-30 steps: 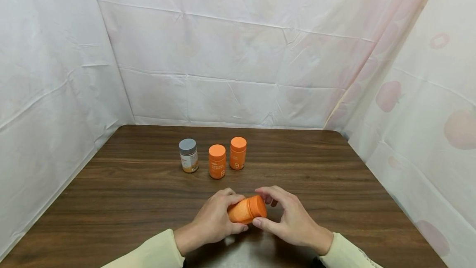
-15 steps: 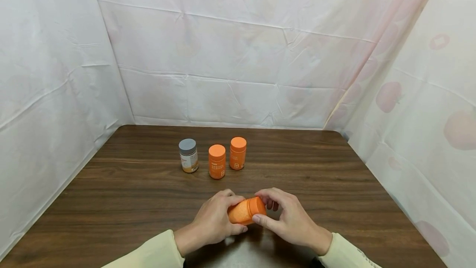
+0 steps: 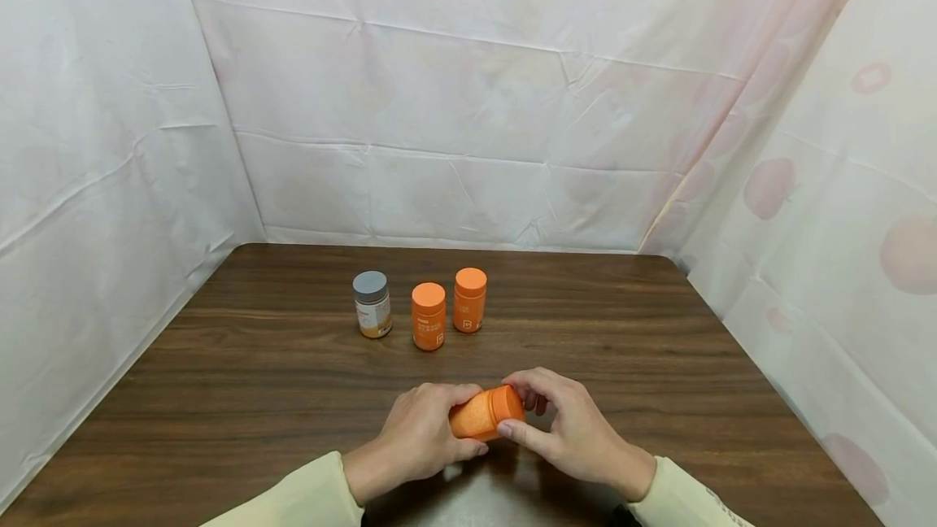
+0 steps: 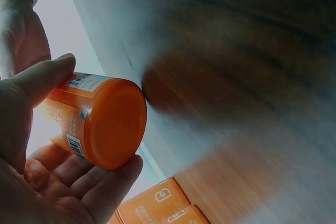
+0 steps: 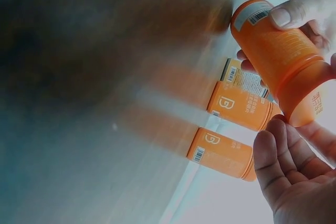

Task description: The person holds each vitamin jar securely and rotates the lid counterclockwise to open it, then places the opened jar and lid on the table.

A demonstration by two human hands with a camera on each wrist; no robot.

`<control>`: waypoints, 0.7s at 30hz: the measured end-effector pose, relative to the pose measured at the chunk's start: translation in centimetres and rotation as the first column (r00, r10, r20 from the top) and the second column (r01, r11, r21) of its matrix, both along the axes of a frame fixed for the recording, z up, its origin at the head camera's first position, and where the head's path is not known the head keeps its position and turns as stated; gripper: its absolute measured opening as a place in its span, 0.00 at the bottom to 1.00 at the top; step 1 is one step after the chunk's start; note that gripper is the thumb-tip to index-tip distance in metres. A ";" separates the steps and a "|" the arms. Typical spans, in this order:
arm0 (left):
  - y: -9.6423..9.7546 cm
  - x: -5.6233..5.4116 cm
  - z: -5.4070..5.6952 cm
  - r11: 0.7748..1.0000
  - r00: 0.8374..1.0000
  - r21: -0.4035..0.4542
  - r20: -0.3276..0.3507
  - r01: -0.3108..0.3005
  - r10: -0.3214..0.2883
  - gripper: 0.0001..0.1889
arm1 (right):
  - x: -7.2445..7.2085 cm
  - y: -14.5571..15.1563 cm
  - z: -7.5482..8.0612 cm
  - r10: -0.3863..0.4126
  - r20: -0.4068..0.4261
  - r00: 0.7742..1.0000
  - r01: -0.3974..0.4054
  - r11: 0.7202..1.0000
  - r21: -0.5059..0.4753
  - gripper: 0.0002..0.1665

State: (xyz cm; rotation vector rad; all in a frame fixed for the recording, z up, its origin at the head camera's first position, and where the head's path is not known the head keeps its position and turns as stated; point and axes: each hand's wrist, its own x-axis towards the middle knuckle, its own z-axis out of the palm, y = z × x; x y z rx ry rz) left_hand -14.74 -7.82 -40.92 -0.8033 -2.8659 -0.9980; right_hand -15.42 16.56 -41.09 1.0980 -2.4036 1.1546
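An orange supplement bottle (image 3: pixel 472 418) lies tilted between both hands, low over the near part of the table, its orange cap (image 3: pixel 507 403) toward the right. My left hand (image 3: pixel 413 436) grips the body, thumb on the near side and fingers on the far side. With thumb and forefinger my right hand (image 3: pixel 581 433) pinches the cap at its rim. The left wrist view shows the bottle's round base (image 4: pixel 118 124) and barcode labels. Seen from the right wrist, the cap (image 5: pixel 304 95) is on the bottle, and the other right fingers (image 5: pixel 270 156) curl loosely beneath it.
Two upright orange bottles, one nearer (image 3: pixel 428 322) and one farther (image 3: pixel 469 303), stand beyond the hands. Left of them is a grey-capped bottle (image 3: pixel 372 307). Pale sheets (image 3: pixel 454 104) hang behind and beside the dark wooden table (image 3: pixel 241 397).
My right forefinger has come down onto the cap, closing a small gap. The left fingers have lowered slightly around the body. The standing bottles have stayed put.
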 end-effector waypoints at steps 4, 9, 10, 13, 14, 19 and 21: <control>0.0 0.0 0.0 1.000 1.000 -0.003 0.001 0.001 -0.001 0.20 | 0.0 0.1 0.0 0.011 0.011 1.000 -0.011 1.000 0.007 0.22; 0.0 0.0 0.1 1.000 1.000 0.000 0.002 0.005 -0.005 0.20 | -0.2 0.1 0.2 0.055 -0.017 0.998 -0.055 0.998 0.009 0.24; 0.0 0.0 0.1 1.000 1.000 0.003 0.003 0.007 -0.007 0.20 | -0.2 0.1 0.3 0.068 -0.027 0.997 -0.068 0.998 0.008 0.25; -0.1 0.0 0.2 1.000 1.000 0.011 0.007 0.011 -0.011 0.21 | -0.3 0.2 0.5 0.105 -0.037 0.994 -0.105 0.994 0.004 0.29; -0.1 0.0 0.2 1.000 1.000 0.013 0.009 0.012 -0.012 0.21 | -0.3 0.2 0.5 0.113 -0.041 0.993 -0.113 0.994 0.005 0.30; -0.1 0.0 0.2 1.000 1.000 0.016 0.012 0.013 -0.013 0.21 | -0.4 0.4 0.5 0.132 -0.046 0.990 -0.132 0.991 0.014 0.33; -0.1 0.0 0.2 1.000 1.000 0.018 0.007 0.016 -0.016 0.21 | -0.3 0.4 0.6 0.130 -0.040 0.991 -0.130 0.991 0.016 0.34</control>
